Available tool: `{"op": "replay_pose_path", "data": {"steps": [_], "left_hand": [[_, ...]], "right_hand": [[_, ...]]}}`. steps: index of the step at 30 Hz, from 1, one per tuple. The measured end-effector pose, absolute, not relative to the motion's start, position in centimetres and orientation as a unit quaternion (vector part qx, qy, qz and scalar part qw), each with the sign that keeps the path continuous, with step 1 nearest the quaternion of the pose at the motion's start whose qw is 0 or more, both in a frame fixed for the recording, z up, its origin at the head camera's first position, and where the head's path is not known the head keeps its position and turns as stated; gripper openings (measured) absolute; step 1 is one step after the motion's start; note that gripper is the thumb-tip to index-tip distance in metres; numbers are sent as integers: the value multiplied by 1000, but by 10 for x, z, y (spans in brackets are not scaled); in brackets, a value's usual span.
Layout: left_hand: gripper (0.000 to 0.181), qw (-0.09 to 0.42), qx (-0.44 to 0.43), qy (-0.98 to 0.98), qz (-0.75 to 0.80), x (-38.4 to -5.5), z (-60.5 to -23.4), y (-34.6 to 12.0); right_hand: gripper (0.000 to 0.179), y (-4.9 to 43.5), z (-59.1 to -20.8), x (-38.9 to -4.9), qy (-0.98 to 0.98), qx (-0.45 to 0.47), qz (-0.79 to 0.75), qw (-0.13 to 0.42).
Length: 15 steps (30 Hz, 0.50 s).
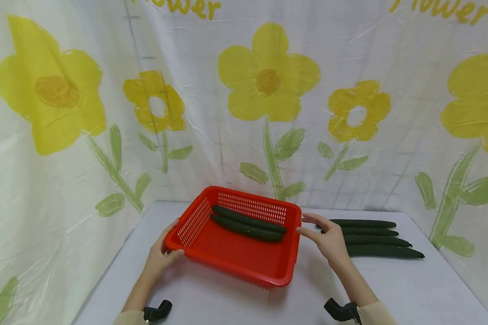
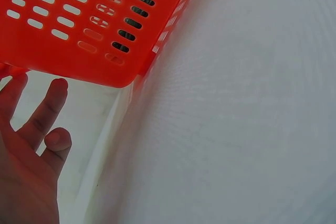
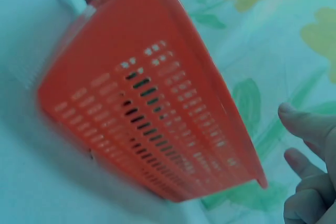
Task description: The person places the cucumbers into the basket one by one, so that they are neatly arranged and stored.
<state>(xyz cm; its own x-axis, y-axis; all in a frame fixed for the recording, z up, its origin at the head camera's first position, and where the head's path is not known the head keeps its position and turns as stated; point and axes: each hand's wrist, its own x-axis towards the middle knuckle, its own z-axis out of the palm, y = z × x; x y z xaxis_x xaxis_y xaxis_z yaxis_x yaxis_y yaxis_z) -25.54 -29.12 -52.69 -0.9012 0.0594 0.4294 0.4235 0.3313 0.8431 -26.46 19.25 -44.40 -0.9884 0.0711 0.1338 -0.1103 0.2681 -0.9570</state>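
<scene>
A red plastic basket (image 1: 236, 259) with slotted walls is slanted over the white table, its front edge turned to the right. Two dark green cucumbers (image 1: 248, 225) lie side by side in it, against the far wall. At the basket's left corner, my left hand (image 1: 162, 253) pinches the rim between thumb and fingers; in the left wrist view its other fingers spread below the rim. My right hand (image 1: 327, 237) is beside the right rim with thumb and fingers parted. In the right wrist view, a gap separates its fingertips (image 3: 286, 109) from the basket wall.
Several more cucumbers (image 1: 382, 250) lie in a row on the white table (image 1: 390, 289), right of and behind my right hand. A white curtain (image 1: 203, 149) with painted yellow flowers hangs along the table's back and sides.
</scene>
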Motion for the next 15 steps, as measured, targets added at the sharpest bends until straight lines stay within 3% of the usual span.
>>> {"op": "replay_pose_path", "data": {"steps": [15], "left_hand": [[86, 173, -160, -795, -558, -258, -527, -293]], "right_hand": [[61, 235, -457, -257, -814, -33, 573, 88]]}}
